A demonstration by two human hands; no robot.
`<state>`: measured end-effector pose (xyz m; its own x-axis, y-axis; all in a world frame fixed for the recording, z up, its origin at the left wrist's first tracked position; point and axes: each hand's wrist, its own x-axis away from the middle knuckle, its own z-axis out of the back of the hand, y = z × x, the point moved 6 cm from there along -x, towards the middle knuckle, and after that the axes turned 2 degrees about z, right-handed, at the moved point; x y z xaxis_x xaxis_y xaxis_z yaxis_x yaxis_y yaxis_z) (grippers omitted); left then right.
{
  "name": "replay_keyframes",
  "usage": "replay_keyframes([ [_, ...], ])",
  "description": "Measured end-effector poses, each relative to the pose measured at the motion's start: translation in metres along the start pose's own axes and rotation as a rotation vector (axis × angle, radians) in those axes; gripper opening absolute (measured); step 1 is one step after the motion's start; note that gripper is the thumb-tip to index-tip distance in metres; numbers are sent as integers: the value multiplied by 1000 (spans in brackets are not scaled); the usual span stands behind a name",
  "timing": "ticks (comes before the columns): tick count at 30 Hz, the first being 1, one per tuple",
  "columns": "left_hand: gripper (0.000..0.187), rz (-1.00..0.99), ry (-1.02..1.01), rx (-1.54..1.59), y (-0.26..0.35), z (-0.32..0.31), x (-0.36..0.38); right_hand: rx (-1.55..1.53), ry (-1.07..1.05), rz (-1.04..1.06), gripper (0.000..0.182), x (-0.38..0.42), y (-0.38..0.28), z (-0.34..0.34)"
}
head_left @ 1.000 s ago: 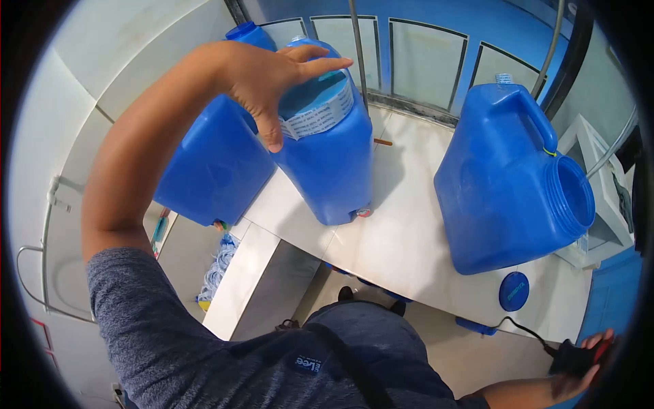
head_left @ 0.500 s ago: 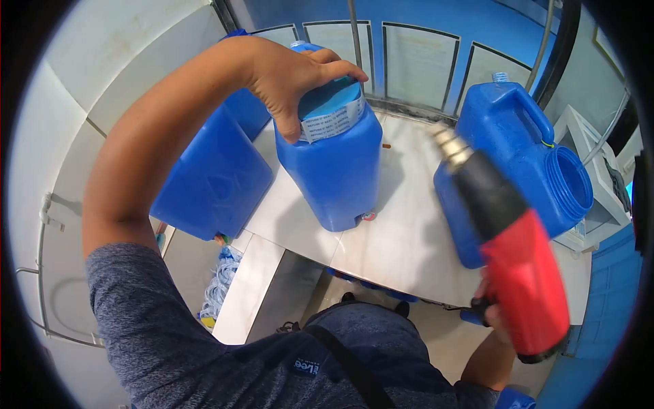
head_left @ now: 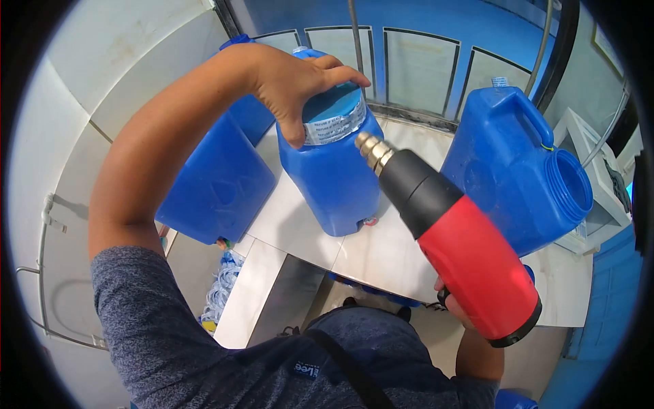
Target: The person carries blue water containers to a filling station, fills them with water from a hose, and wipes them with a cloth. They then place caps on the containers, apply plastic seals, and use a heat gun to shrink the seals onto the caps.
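Observation:
My left hand (head_left: 289, 82) reaches over the top of an upright blue water container (head_left: 332, 180). Its thumb and fingers clasp the edges of the wide blue cap (head_left: 334, 103). Around the cap's side runs a clear printed shrink seal (head_left: 332, 131). My right hand (head_left: 455, 307), mostly hidden behind the tool, grips a red and black heat gun (head_left: 470, 255). The gun's metal nozzle (head_left: 374, 151) points up and left at the seal, close to the container's right side.
An uncapped blue container (head_left: 504, 170) with a handle stands at right on the white tiled counter (head_left: 375, 255). Another blue container (head_left: 221, 180) is at left, with more behind it. Beneath that sits a pile of clear plastic bands (head_left: 221, 290). A glass-panelled partition (head_left: 422, 68) closes the back.
The heat gun has swung left, bringing its nozzle from beside the right-hand container to near the seal. My left hand stays on the cap; the view has shifted slightly.

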<state>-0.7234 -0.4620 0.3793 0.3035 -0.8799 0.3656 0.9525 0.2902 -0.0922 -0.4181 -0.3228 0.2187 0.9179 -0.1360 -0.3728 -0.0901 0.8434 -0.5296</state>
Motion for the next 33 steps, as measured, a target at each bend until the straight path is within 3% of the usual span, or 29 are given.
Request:
replay_keyframes([
  [2, 130, 3, 5, -17, -1, -1, -1, -47, -48, 8, 26, -4, -5, -3],
  [3, 131, 6, 11, -35, -1, 0, -1, -404, 72, -107, 23, 5, 18, -8],
  [5, 133, 7, 29, 17, -4, 3, 3, -759, 190, -220, 20, 7, 31, -9],
  [7, 135, 5, 44, 72, -10, 3, 5, -678, 63, 59, 28, 0, 6, -4],
  [10, 134, -23, 46, 233, -16, 1, 1, -734, 82, 33, 41, 2, 17, -7],
  [13, 126, 101, 94, 165, -22, 1, 3, -805, 101, 11, 58, 3, 28, -10],
  [15, 119, 287, 50, 177, -29, -5, 5, -798, 105, 37, 64, 8, 30, -8],
  [18, 111, 320, 96, 283, -33, -2, 7, -695, 61, 122, 70, 11, 32, -10],
  [22, 101, 176, 265, 364, -27, -3, -1, -865, 132, 33, 75, 2, 26, -7],
  [24, 94, 287, 245, 230, -29, -7, 1, -981, 137, -19, 76, 1, 30, -5],
  [28, 90, 431, 216, 257, -41, -9, 4, -835, 59, 113, 76, 6, 31, -10],
  [30, 90, 246, 411, 295, -32, -5, 1, -791, 72, 163, 75, 1, 23, -10],
  [33, 90, 222, 409, 322, -26, -10, -1, -1059, 85, -4, 74, -5, 22, -9],
])
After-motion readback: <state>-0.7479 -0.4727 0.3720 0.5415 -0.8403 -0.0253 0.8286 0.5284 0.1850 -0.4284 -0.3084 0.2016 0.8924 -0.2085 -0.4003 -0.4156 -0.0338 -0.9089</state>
